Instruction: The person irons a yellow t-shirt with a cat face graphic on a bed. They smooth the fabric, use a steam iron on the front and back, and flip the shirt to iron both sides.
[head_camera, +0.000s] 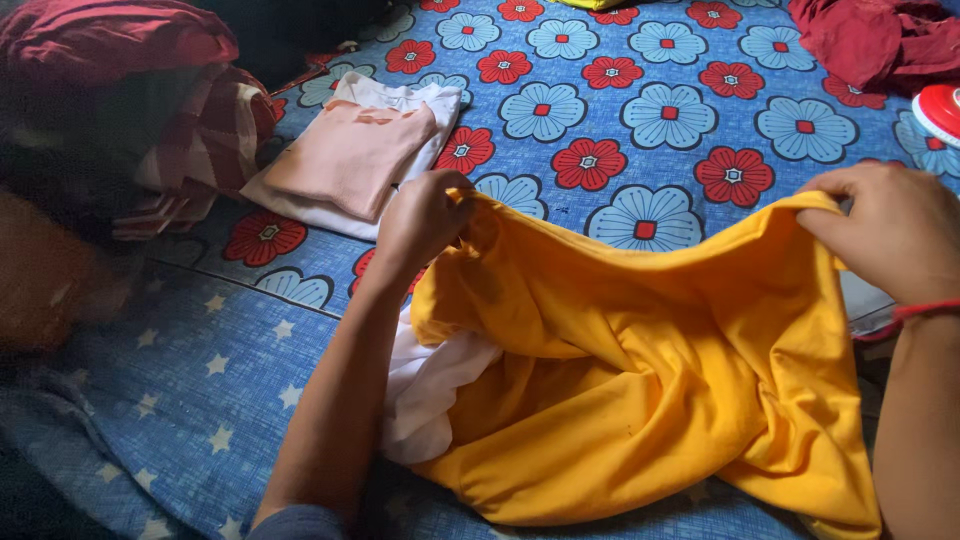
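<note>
A yellow-orange garment (640, 380) is hanging stretched between both hands above the blue flowered bedsheet (620, 130), its lower folds sagging onto the sheet. The left hand (425, 220) is pinching the garment's upper left edge; the right hand (895, 235) is gripping its upper right edge. A white cloth (430, 390) is lying partly under the garment's left side. Beyond the garment's left, a folded pink top (350, 155) is resting on a folded white one (400, 100). Dark red clothes (880, 40) are lying beyond its right.

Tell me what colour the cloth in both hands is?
Yellow-orange cloth, seen from the head view.
</note>
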